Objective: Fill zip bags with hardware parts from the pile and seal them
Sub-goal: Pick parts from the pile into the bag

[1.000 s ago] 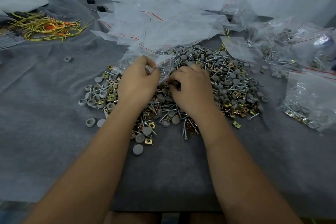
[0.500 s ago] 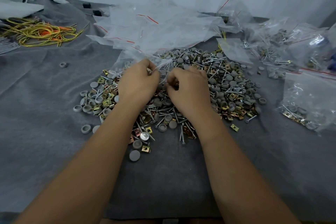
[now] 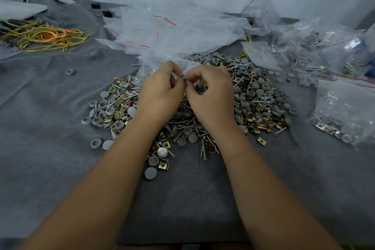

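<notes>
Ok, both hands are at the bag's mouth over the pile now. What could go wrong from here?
1. The left hand and right hand pinch the zip bag at its mouth only; if the seal is not fully pressed, parts may spill back into the pile.
2. Screw points could puncture the thin plastic.
3. The empty bags lie just behind and could get caught in the grip.
</notes>
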The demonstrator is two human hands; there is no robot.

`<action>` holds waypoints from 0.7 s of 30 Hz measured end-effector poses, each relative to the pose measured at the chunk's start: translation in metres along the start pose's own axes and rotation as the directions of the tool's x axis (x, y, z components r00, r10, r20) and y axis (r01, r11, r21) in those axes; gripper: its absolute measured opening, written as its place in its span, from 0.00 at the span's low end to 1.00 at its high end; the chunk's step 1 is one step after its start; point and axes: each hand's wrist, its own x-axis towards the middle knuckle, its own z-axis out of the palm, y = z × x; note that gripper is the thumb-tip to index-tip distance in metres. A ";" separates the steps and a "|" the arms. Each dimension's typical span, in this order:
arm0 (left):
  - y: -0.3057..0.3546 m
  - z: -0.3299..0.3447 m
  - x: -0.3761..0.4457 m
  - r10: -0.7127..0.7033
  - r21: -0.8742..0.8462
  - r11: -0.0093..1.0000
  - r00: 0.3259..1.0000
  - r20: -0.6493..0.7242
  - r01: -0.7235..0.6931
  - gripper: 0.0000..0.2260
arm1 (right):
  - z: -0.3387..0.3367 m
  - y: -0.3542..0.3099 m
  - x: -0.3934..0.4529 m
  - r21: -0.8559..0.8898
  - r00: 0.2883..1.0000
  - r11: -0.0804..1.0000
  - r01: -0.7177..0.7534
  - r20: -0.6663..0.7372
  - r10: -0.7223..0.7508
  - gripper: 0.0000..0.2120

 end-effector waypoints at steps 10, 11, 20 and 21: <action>0.003 -0.001 0.000 -0.015 -0.257 0.966 0.999 0.030 0.022 0.06 | 0.000 0.001 0.000 -0.197 0.997 0.978 0.072 0.039 -0.066 0.03; 0.003 -0.001 0.000 -0.011 -0.255 0.967 1.000 0.014 0.014 0.06 | 0.000 0.002 0.000 -0.215 0.995 0.972 0.091 0.064 -0.079 0.04; -0.002 -0.009 0.002 -0.073 -0.144 0.989 0.954 -0.290 0.032 0.06 | -0.009 -0.002 0.004 -0.064 0.998 0.996 0.054 -0.011 -0.055 0.09; -0.002 -0.011 0.001 -0.055 -0.098 0.995 0.939 -0.338 0.023 0.06 | -0.012 -0.001 0.006 -0.081 0.998 0.996 0.021 -0.056 -0.026 0.09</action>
